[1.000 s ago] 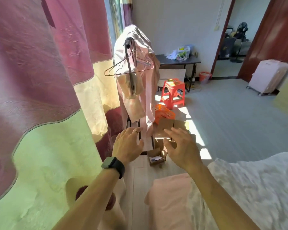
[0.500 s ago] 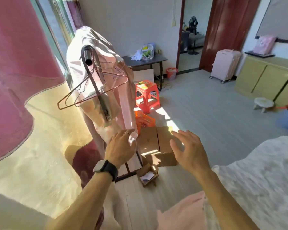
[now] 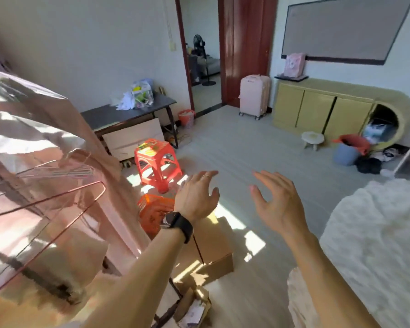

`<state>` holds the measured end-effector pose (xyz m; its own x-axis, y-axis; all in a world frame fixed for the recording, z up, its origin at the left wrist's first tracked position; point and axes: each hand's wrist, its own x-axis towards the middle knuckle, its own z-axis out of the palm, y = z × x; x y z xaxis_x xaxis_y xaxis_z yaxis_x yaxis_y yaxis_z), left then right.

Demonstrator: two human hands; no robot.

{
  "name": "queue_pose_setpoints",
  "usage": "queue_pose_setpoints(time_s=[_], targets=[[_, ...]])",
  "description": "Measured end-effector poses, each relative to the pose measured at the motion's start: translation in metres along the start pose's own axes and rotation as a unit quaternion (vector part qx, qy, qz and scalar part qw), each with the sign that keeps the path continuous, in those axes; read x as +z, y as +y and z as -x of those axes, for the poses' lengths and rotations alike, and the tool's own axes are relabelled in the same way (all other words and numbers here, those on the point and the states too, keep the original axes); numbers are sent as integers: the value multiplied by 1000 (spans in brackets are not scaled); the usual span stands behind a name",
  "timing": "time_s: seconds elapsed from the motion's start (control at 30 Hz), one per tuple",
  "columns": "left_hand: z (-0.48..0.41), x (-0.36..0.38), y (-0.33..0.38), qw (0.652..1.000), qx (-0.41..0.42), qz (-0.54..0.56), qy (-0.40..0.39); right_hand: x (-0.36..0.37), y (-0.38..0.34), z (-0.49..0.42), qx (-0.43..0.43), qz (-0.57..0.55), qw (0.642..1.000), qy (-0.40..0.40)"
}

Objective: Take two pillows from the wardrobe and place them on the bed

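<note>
Head view: left hand point(image 3: 197, 197) and right hand point(image 3: 276, 204), grip open, empty, beside bed point(image 3: 376, 233).

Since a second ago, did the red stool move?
Cannot tell for sure. The red stool keeps its spot beside the dark desk; the camera swung right instead.

I see a red plastic stool point(image 3: 157, 159) standing before a dark desk point(image 3: 128, 114), an orange basket point(image 3: 154, 213) beside cardboard boxes point(image 3: 213, 252), a pink suitcase point(image 3: 254, 97) near the open doorway, and yellow cabinets point(image 3: 317, 112) along the far wall.
</note>
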<state>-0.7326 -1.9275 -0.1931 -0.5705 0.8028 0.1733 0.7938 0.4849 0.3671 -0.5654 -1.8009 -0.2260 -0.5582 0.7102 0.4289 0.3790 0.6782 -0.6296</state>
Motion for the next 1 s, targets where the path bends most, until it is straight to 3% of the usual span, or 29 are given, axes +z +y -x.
queue_pose_setpoints(time_s=[0.13,0.4,0.7,1.0], targets=[[-73,40,20,998,43,30,-31,-7,45,-31,59,33,997,37],[-183,145,95,971,160,62,-166,-24,132,-78,185,122,973,67],[-372,206,173,932,323,110,-124,-64,231,-189,295,204,923,138],[-531,282,260,909,365,94,-177,-102,345,-294,330,238,894,189]])
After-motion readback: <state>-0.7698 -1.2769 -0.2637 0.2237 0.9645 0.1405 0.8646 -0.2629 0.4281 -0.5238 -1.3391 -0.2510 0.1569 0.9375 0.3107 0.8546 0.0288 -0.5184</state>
